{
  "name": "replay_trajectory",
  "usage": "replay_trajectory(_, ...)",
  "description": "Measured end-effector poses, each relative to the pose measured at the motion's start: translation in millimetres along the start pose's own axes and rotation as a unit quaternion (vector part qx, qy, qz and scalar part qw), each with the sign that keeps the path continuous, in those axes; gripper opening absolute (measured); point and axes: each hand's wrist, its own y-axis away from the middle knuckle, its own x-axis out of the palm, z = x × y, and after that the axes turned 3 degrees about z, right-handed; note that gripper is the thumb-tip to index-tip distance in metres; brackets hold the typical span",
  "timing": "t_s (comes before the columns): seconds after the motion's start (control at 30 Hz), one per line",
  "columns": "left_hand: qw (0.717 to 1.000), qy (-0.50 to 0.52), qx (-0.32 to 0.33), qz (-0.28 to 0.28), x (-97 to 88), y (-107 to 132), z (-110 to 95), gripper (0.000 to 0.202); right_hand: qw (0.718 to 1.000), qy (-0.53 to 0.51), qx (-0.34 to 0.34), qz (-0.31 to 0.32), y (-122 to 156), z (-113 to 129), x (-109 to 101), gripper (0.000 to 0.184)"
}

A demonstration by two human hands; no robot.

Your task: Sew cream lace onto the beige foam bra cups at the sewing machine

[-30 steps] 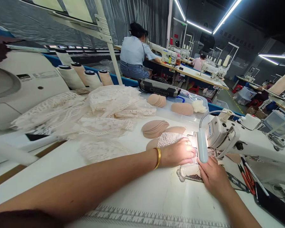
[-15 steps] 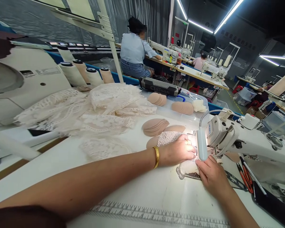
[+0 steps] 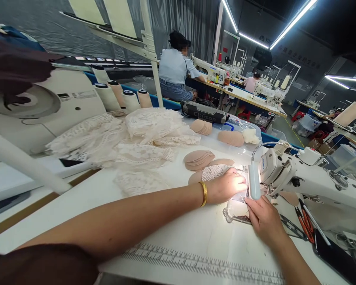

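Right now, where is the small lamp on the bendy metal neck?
In the head view, the lamp is right of centre, just left of the sewing machine's head, with the left hand to its left and the right hand just below.

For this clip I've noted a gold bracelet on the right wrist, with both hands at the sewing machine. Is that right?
Not quite: the head view shows the gold bracelet on the left wrist. Left hand and right hand are both at the sewing machine.

Head camera: worn at head height, facing forward and down
Table (image 3: 195, 231): close, below
Co-worker (image 3: 173, 65): farther, ahead
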Motion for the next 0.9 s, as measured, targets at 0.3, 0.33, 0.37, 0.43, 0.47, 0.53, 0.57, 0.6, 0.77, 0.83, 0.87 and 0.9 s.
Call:
replay_trajectory(0.3,0.992,0.085,-0.02,-0.088,-37.0,35,-12,0.026,0.883,-0.421,0.076,0.194,34,59,-42,0.035)
replay_trajectory(0.33,0.988,0.114,-0.008,-0.108,-42.3,41,-22,0.028,0.837,-0.498,0.128,0.187,36,65,-43,0.041)
replay_trajectory(0.37,0.983,0.138,0.005,-0.123,-46.4,48,-34,0.031,0.791,-0.559,0.191,0.156,35,70,-41,0.048)
replay_trajectory(0.43,0.974,0.184,0.021,-0.128,-50.0,61,-65,0.035,0.716,-0.627,0.3,0.063,27,78,-35,0.061)
replay_trajectory(0.47,0.967,0.222,0.017,-0.126,-49.5,69,-83,0.034,0.694,-0.639,0.331,0.021,21,82,-32,0.068)
replay_trajectory(0.53,0.927,0.357,-0.047,-0.105,-45.6,83,-118,0.021,0.678,-0.639,0.362,-0.045,10,90,-26,0.079)
replay_trajectory(0.57,0.881,0.455,-0.107,-0.075,-43.1,89,-132,0.02,0.676,-0.633,0.369,-0.073,7,95,-24,0.081)
replay_trajectory(0.6,0.807,0.567,-0.164,-0.032,-41.2,93,-144,0.026,0.675,-0.627,0.375,-0.098,7,101,-22,0.08)
replay_trajectory(0.77,0.441,0.834,-0.294,-0.152,-48.3,84,-154,0.05,0.694,-0.579,0.39,-0.178,35,142,-7,0.071)
replay_trajectory(0.83,0.402,0.827,-0.308,-0.244,-55.0,75,-146,0.04,0.732,-0.539,0.379,-0.172,49,155,-1,0.058)
replay_trajectory(0.87,0.392,0.822,-0.317,-0.263,-57.5,72,-142,0.037,0.755,-0.519,0.366,-0.163,54,159,1,0.051)
replay_trajectory(0.9,0.388,0.819,-0.327,-0.268,-59.2,69,-140,0.036,0.777,-0.502,0.349,-0.153,56,160,2,0.046)
